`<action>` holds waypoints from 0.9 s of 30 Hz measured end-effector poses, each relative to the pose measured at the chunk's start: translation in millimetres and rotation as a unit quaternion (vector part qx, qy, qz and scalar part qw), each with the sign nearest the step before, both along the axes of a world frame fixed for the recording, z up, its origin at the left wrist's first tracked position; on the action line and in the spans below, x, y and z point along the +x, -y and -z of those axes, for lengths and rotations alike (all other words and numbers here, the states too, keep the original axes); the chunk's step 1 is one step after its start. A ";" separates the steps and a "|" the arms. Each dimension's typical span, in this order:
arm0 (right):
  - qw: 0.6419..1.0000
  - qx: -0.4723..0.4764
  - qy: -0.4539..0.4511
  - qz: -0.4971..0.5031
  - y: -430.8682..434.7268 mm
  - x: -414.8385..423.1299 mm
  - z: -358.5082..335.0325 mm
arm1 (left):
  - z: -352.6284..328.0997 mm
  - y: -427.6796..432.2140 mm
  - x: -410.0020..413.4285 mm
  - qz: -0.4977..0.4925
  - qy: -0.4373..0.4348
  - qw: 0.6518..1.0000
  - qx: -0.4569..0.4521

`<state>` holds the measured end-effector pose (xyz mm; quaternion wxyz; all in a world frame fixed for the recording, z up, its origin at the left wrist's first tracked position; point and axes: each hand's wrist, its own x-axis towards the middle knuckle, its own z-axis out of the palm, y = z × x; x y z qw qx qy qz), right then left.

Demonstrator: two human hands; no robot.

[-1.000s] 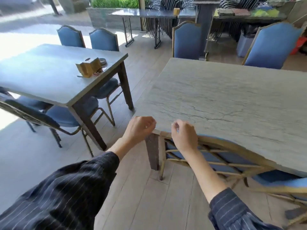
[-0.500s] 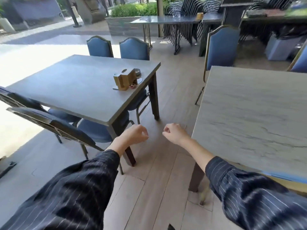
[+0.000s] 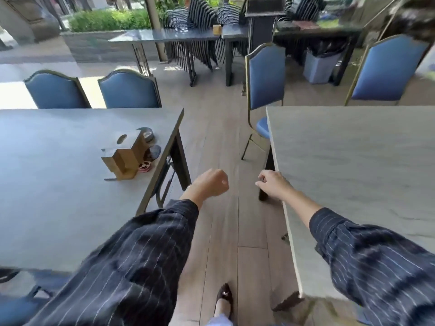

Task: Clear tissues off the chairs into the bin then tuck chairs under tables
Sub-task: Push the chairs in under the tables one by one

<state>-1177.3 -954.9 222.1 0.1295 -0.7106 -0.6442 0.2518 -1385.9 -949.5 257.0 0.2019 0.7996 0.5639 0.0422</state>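
I stand in the aisle between two grey tables. My left hand (image 3: 211, 183) is a loose fist over the floor, holding nothing. My right hand (image 3: 270, 184) has curled fingers near the corner of the right table (image 3: 353, 165), also without anything in it. A blue chair with a gold frame (image 3: 264, 76) stands pulled out at that table's far left corner, a second one (image 3: 388, 69) behind its far edge. Two blue chairs (image 3: 128, 90) sit tucked behind the left table (image 3: 58, 180). A grey bin with a black liner (image 3: 321, 64) stands under a far table. No tissue is visible.
A wooden tissue holder (image 3: 124, 158) and small round dishes (image 3: 147, 135) sit near the left table's right edge. Stacked dark chairs (image 3: 193, 17) and long dark tables (image 3: 164, 35) line the back. My shoe (image 3: 224, 295) is on the plank floor of the aisle.
My hands have let go of the chair back at the right table, and that chair has gone out of sight. The view has swung forward along the aisle between the tables.
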 end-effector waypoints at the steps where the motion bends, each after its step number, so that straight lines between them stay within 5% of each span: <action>1: 1.000 0.003 -0.011 0.013 -28.0 -2.9 -3.9 | -4.4 -27.9 3.0 0.020 0.007 1.000 0.008; 8: 0.997 0.015 -0.058 0.043 -185.5 -34.3 -28.4 | -20.1 -209.3 -5.6 0.070 -0.003 0.997 0.035; 15: 0.999 -0.009 0.036 0.033 -320.6 -25.4 -14.4 | 9.4 -367.4 -13.5 0.109 -0.038 0.993 0.020; 27: 0.975 0.027 -0.013 0.218 -604.3 10.7 -49.2 | -30.4 -706.4 41.8 0.202 0.006 0.975 0.086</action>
